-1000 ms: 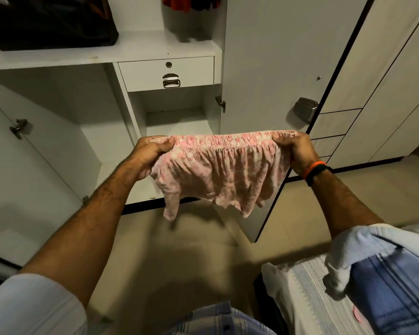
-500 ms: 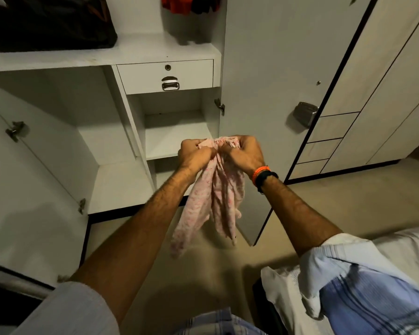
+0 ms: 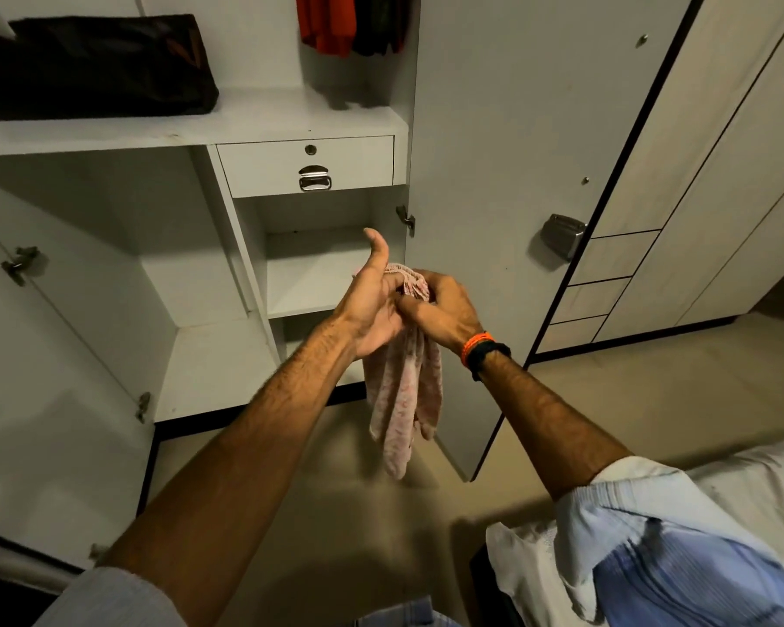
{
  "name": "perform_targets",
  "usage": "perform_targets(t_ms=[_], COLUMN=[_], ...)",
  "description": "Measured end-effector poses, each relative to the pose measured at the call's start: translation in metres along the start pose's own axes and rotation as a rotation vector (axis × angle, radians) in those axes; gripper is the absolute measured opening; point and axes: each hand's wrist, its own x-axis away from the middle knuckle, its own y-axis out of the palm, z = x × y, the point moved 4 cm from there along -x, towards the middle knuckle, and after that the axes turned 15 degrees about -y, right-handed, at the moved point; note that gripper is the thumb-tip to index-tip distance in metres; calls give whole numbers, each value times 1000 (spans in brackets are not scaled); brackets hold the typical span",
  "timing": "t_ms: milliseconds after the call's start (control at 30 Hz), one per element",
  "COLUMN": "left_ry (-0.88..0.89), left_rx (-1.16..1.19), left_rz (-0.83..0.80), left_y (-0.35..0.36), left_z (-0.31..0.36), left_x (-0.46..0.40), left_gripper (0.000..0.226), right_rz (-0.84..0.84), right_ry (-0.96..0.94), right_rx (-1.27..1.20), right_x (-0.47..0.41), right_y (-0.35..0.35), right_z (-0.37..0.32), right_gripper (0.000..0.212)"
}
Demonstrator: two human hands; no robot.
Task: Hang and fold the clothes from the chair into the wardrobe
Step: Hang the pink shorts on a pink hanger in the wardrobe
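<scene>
The left hand [image 3: 372, 305] lies open-palmed, thumb up, its grip flat against the gathered waistband of the pink patterned shorts [image 3: 403, 391], steadying more than clutching them. The right hand [image 3: 440, 305] pinches that same waistband, fingers curled into the fabric. The shorts hang doubled in mid-air, long axis straight down from both hands, in front of the small wardrobe shelf [image 3: 308, 282], which lies just beyond and looks equally reachable.
</scene>
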Motion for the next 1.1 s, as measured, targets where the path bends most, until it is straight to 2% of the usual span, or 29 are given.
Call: perform_targets(t_ms=[67, 133, 167, 233, 267, 333, 367, 433, 500, 600, 733, 867, 967, 1033, 1100], left_ry=[-12, -8, -2, 30, 45, 77, 90, 88, 82, 88, 93, 63, 78, 117, 143], left_rx=[0, 32, 65, 87, 64, 12, -31, -108, -183, -323, -475, -491, -531, -549, -547], left_rz=[-15, 29, 97, 372, 530, 701, 720, 639, 504, 424, 422, 449, 491, 573, 630], left_y=[-3, -8, -14, -38, -51, -77, -85, -90, -91, -86, -76, -69, -63, -60, -56], left_z=[1, 3, 2, -2, -5, -7, -8, -6, -4, 0, 7, 6, 1, -1, -5], left_x=[1, -1, -2, -7, -8, -10, -8, -3, 0, 3, -1, -7, -8, -9, -9], left_gripper=[100, 83, 67, 29, 24, 48, 65, 94, 101, 74, 36, 29, 20, 21, 25], right_rz=[44, 60, 72, 108, 119, 104, 79, 35, 23, 45, 117, 120, 103, 159, 143], right_ry=[8, 2, 1, 43, 82, 136, 139, 122, 103, 122, 181, 237, 282, 336, 401], right_rx=[9, 48, 66, 15, -67, -276, -368, -492, -574, -597, -529, -272, -2, 176, 129], right_x=[-2, -5, -5, -6, -6, -5, -4, -4, -4, -3, -6, -4, 0, 3, 7], right_y=[-3, -5, -6, -12, -15, -19, -20, -23, -28, -35, -38, -32, -26, -25, -18], right_z=[2, 3, 4, 8, 11, 16, 17, 16, 18, 25, 38, 51, 63, 66, 66], right_gripper=[26, 24, 24, 26, 25, 21, 20, 21, 23, 28, 30, 27, 41, 47, 57])
